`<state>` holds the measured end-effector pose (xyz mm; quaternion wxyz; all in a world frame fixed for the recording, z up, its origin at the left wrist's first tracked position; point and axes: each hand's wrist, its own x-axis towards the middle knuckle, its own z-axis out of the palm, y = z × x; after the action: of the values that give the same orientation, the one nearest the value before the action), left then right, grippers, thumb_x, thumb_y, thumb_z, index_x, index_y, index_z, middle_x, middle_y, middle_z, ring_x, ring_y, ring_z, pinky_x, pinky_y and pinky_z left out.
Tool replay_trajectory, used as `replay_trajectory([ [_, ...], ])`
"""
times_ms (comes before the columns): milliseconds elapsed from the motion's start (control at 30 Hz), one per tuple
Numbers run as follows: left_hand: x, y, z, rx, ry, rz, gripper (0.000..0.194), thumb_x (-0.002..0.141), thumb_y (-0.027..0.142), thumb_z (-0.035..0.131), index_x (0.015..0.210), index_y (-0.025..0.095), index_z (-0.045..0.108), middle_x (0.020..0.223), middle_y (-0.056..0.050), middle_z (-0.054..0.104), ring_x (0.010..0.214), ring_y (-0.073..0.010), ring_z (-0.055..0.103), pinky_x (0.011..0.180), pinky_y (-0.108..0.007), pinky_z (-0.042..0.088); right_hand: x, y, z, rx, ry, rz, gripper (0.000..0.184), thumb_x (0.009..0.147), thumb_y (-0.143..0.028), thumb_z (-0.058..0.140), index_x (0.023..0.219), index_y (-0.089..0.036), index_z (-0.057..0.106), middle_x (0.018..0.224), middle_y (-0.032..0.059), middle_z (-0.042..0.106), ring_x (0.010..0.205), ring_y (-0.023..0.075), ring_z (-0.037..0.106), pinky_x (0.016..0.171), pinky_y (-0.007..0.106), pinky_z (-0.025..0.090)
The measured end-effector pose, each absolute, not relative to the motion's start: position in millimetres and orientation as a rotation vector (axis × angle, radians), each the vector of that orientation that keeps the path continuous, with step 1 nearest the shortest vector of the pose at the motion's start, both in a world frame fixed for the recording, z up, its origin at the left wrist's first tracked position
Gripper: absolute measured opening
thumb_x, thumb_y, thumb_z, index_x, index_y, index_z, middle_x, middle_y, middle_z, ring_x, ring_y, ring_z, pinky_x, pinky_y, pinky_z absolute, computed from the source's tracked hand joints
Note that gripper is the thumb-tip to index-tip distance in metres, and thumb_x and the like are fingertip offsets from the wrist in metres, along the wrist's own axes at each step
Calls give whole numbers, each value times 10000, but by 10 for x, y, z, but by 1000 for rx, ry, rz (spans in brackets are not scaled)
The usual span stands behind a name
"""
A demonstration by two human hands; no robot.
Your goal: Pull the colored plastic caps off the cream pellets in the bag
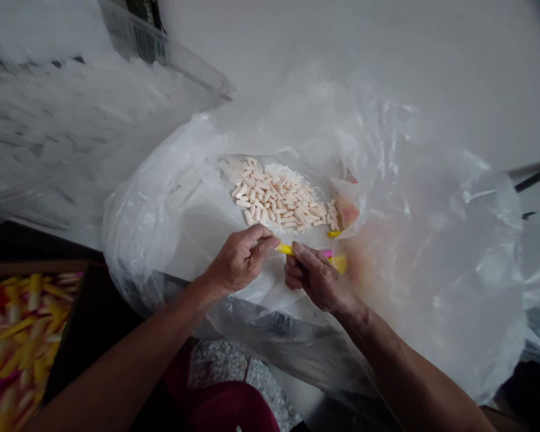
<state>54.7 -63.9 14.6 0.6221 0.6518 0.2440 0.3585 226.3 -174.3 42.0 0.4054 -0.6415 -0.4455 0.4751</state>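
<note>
My right hand is closed around a slim yellow plastic tube, whose left part sticks out between thumb and forefinger. A pink piece shows just past the knuckles; whether it belongs to the tube I cannot tell. At the tube's left end, my left hand is closed in a pinch, and its fingertips hide whatever is between them. Just beyond both hands lies a pile of small cream-coloured rod-shaped pieces on clear plastic. Another yellow piece lies at the pile's right edge.
A large clear plastic bag spreads around the pile and to the right. More clear plastic with translucent pieces is at left. A box of yellow, pink and white tubes stands lower left. Below is a dark red rounded object.
</note>
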Motion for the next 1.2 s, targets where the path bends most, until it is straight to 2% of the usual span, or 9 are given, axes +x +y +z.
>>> replay_trajectory([
  [67, 564, -639, 144, 1381, 566, 787, 201, 948, 377, 702, 851, 202, 703, 688, 10, 579, 616, -112, 473, 568, -223, 392, 2267, -1745, 430, -1684, -1255, 1074, 523, 1117, -595, 352, 755, -237, 474, 623, -26, 469, 572, 147, 464, 595, 295, 429],
  [200, 652, -674, 115, 935, 620, 671, 339, 865, 503, 789, 819, 224, 603, 549, 86, 395, 437, -68, 286, 395, -204, 236, 2259, -1782, 424, -1841, -1752, 507, 435, 1129, -528, 401, 872, -216, 563, 780, 28, 598, 691, 163, 557, 668, 302, 418],
  [400, 695, -614, 107, 745, 630, 664, 492, 839, 630, 770, 729, 205, 547, 521, 72, 442, 366, -57, 346, 328, -191, 231, 2289, -1784, 362, -1693, -2136, 328, 396, 1151, -451, 380, 943, -206, 612, 834, 54, 639, 728, 181, 597, 673, 307, 458],
  [600, 527, -316, 197, 397, 682, 756, 432, 830, 501, 780, 761, 202, 476, 713, 35, 592, 436, -56, 488, 346, -173, 283, 2837, -1667, 244, -1991, -1873, -11, 290, 1113, -316, 455, 1251, -186, 674, 1182, 160, 705, 1108, 284, 677, 971, 426, 559],
  [700, 428, -226, 242, 419, 723, 823, 334, 799, 404, 802, 872, 197, 552, 733, 59, 582, 401, -35, 428, 345, -177, 284, 3083, -1594, 118, -2074, -1935, -27, 372, 1099, -274, 425, 1356, -156, 667, 1298, 196, 677, 1241, 325, 631, 1088, 499, 527],
  [800, 364, -166, 275, 478, 734, 892, 366, 718, 343, 849, 905, 198, 570, 749, 75, 559, 410, -22, 401, 361, -176, 291, 3177, -1543, 51, -2143, -1950, -32, 405, 1100, -293, 421, 1392, -141, 656, 1318, 203, 677, 1265, 340, 613, 1127, 527, 505],
  [933, 306, -60, 262, 583, 857, 982, 383, 664, 347, 852, 849, 210, 546, 708, 77, 516, 464, -54, 438, 394, -191, 290, 3205, -1541, 37, -2133, -1943, -25, 333, 1101, -348, 443, 1196, -155, 697, 1235, 196, 696, 1222, 343, 621, 1105, 528, 509],
  [1067, 166, 141, 149, 1113, 1228, 1164, 246, 752, 383, 787, 829, 215, 625, 600, 72, 465, 504, -110, 456, 487, -243, 348, 3231, -1576, -2, -2090, -1857, -21, 257, 1090, -388, 479, 1079, -186, 637, 1067, 157, 707, 1014, 314, 666, 917, 474, 556],
  [1200, 5, 391, 62, 1796, 1584, 1072, 172, 859, 365, 717, 931, 211, 745, 736, -17, 671, 732, -217, 640, 709, -328, 483, 3194, -1602, 5, -1999, -1789, 34, 207, 1082, -404, 514, 1074, -215, 600, 970, 98, 711, 863, 257, 678, 783, 387, 536],
])
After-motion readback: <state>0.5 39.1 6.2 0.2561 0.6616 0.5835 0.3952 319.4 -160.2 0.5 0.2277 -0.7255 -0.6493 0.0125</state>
